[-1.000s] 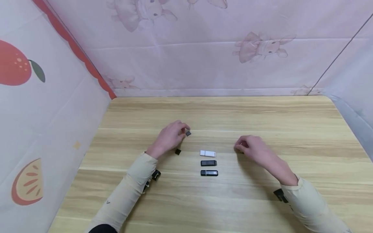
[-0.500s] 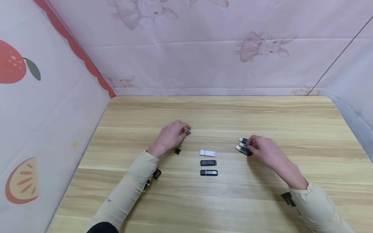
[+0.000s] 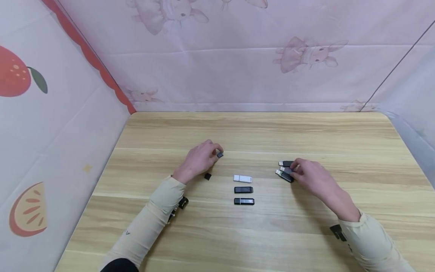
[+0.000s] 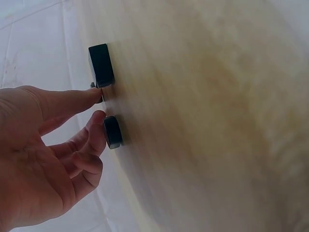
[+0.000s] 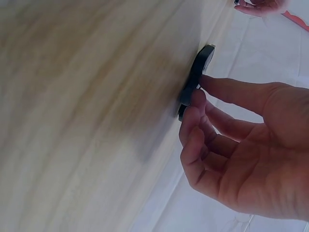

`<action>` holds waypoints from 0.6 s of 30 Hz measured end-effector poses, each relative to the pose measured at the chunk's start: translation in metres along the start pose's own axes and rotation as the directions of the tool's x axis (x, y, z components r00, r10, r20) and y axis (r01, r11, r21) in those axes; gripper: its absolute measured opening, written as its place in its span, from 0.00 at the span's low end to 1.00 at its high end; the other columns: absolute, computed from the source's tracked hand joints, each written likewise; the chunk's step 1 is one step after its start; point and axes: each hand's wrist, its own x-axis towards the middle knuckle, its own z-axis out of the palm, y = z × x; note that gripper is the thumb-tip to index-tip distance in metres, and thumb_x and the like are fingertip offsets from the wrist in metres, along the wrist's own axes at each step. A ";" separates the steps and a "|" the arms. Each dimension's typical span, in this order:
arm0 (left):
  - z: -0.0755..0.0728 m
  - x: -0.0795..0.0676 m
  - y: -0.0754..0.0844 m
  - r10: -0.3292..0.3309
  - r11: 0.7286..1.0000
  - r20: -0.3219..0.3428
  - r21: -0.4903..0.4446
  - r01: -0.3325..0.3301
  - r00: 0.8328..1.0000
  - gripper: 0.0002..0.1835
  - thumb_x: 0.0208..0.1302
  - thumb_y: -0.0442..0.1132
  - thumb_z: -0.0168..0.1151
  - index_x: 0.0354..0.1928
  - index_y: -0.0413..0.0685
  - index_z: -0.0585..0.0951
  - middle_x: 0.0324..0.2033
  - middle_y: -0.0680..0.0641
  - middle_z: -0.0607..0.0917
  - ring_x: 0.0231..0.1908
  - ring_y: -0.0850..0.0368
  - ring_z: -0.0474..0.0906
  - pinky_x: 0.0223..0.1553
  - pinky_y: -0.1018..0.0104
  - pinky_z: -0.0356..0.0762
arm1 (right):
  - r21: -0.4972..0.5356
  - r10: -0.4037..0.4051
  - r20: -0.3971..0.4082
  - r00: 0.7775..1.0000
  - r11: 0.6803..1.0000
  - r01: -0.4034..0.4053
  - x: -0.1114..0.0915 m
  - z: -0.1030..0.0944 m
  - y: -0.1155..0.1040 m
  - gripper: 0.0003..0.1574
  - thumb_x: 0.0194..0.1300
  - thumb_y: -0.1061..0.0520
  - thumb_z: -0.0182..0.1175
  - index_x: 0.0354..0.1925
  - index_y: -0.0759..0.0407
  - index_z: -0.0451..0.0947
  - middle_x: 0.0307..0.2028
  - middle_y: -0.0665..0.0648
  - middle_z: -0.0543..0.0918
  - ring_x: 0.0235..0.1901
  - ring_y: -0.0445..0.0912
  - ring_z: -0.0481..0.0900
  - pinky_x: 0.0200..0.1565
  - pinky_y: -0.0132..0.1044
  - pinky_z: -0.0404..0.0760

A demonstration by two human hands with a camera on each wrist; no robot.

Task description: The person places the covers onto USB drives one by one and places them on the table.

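Note:
My left hand (image 3: 200,160) is low over the table, a small dark cap (image 3: 220,155) right at its fingertips. The left wrist view shows thumb and forefinger apart, with one dark cap (image 4: 112,132) beside the lower fingertip and another (image 4: 101,65) above the thumb. A small dark piece is partly hidden behind the thumb tip. My right hand (image 3: 314,177) pinches the back end of the middle USB stick (image 3: 286,170), its metal plug pointing left. Beside it lie two more uncapped USB sticks, a black one (image 3: 285,163) behind and another (image 3: 284,176) in front.
Between the hands, a white USB stick (image 3: 242,178), a black one (image 3: 243,189) and a black one with a light band (image 3: 244,201) lie in a column. A dark cap (image 3: 207,176) lies near the left wrist. Fabric walls border the wooden table (image 3: 258,132).
My right hand has moved right and slightly down, uncovering the three uncapped USB sticks; in the last half second it barely moves. My left hand and its nearby cap stay almost still.

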 end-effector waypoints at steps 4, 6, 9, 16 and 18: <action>0.000 0.001 0.000 -0.001 1.000 -0.002 0.009 0.001 1.000 0.15 0.73 0.35 0.65 0.59 0.53 0.86 0.47 0.46 0.84 0.37 0.54 0.78 0.34 0.65 0.75 | -0.022 0.007 0.016 1.000 1.000 -0.007 0.000 -0.001 0.001 0.17 0.69 0.60 0.68 0.52 0.68 0.83 0.36 0.62 0.92 0.33 0.50 0.86 0.35 0.46 0.82; 0.000 0.002 0.000 -0.002 1.000 -0.001 0.013 0.002 1.000 0.15 0.73 0.35 0.65 0.58 0.53 0.86 0.47 0.45 0.84 0.38 0.54 0.78 0.34 0.65 0.75 | -0.028 0.012 0.021 1.000 1.000 -0.011 0.001 -0.001 0.001 0.18 0.68 0.59 0.69 0.52 0.68 0.83 0.35 0.61 0.91 0.31 0.48 0.83 0.33 0.42 0.78; 0.000 0.002 -0.001 -0.001 1.000 -0.001 0.016 0.001 1.000 0.15 0.73 0.36 0.66 0.58 0.52 0.86 0.47 0.45 0.84 0.39 0.53 0.79 0.35 0.64 0.76 | -0.029 0.011 0.018 1.000 1.000 -0.010 0.001 -0.001 0.002 0.19 0.67 0.59 0.70 0.52 0.69 0.82 0.35 0.61 0.91 0.32 0.48 0.83 0.33 0.42 0.79; -0.001 0.003 -0.002 0.001 1.000 -0.001 0.013 -0.001 1.000 0.14 0.73 0.37 0.66 0.58 0.52 0.86 0.46 0.46 0.84 0.39 0.54 0.78 0.36 0.64 0.76 | -0.014 0.006 0.009 1.000 1.000 -0.006 0.002 0.000 0.004 0.18 0.67 0.59 0.71 0.50 0.69 0.81 0.34 0.61 0.92 0.31 0.49 0.81 0.32 0.42 0.76; -0.001 0.003 -0.002 0.003 1.000 -0.002 0.012 -0.003 1.000 0.13 0.74 0.37 0.65 0.57 0.52 0.86 0.46 0.46 0.84 0.39 0.54 0.78 0.37 0.64 0.76 | -0.013 0.004 0.006 1.000 1.000 -0.004 0.002 0.000 0.004 0.17 0.67 0.59 0.71 0.49 0.69 0.80 0.33 0.60 0.92 0.30 0.48 0.80 0.31 0.40 0.74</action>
